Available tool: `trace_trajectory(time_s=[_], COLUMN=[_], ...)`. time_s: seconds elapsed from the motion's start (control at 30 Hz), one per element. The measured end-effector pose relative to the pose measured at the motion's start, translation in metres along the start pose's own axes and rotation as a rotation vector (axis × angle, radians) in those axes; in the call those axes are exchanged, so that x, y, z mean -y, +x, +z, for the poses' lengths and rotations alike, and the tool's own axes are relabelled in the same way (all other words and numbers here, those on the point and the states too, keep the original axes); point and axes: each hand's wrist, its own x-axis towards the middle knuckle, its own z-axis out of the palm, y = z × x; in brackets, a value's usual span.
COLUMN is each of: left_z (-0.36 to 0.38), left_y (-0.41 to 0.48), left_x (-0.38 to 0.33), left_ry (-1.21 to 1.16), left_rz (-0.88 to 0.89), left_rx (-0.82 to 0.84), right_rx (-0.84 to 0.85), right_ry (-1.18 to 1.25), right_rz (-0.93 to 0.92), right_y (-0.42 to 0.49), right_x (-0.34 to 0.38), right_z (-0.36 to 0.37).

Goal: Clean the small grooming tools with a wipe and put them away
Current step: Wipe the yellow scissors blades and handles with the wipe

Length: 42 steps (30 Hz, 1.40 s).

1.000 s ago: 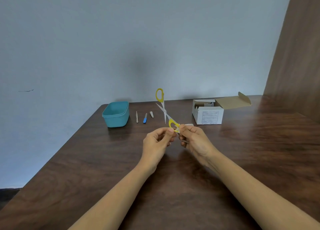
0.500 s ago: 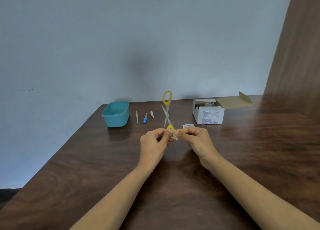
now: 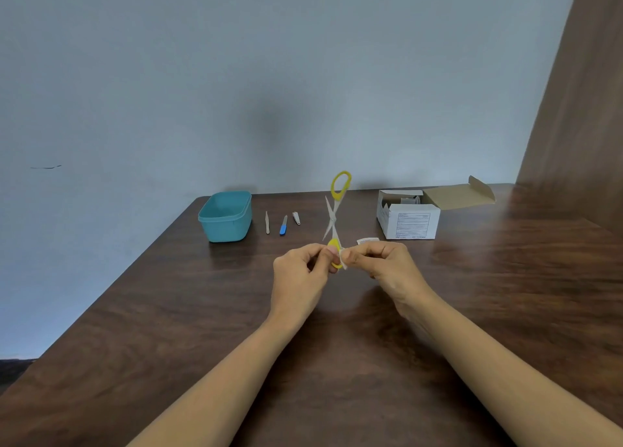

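The left hand pinches the lower yellow loop of the scissors, which stand upright and splayed open above the bench, to the right of the teal tub. The right hand pinches a small white wipe against that same loop. Just right of the tub lie tweezers, a blue file and nail clippers; farther right of it sits an open white carton.

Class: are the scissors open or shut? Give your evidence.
Open. The scissors form an X, one yellow loop up high, the other pinched by the left hand.
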Motion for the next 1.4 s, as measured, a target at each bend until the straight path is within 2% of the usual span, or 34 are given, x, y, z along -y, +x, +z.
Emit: trace_trajectory(time_s=[0.13,0.4,0.5,0.8,0.97,1.07,1.2,1.4], left_z=[-0.004,0.003,0.008,-0.004,-0.004,0.001,0.007,-0.001], left_y=[0.002,-0.006,-0.008,0.0,0.001,-0.004,-0.006,-0.003], left_x=[0.001,-0.002,-0.004,0.0,0.0,-0.002,-0.005,0.0], left_ry=[0.02,0.081,0.104,0.1,0.131,0.165,0.195,0.187], left_rz=[-0.004,0.075,0.06,0.008,0.029,0.068,0.088,0.075], left_rx=[0.02,0.186,0.192,0.076,0.196,0.271,0.267,0.166], right_rx=[0.037,-0.117,-0.151,0.054,-0.043,-0.128,-0.205,-0.031], right_ry=[-0.042,0.076,0.083,-0.085,-0.015,0.115,0.182,0.058], right_rz=[0.035,0.06,0.074,0.198,0.172,0.148,0.136,0.219], right_y=[0.0,0.001,0.004,0.002,0.001,0.005,0.007,0.008], right_x=[-0.002,0.001,0.001,0.0,-0.005,-0.005,-0.008,-0.006], right_z=[0.002,0.001,-0.002,-0.002,0.001,-0.001,-0.001,-0.003])
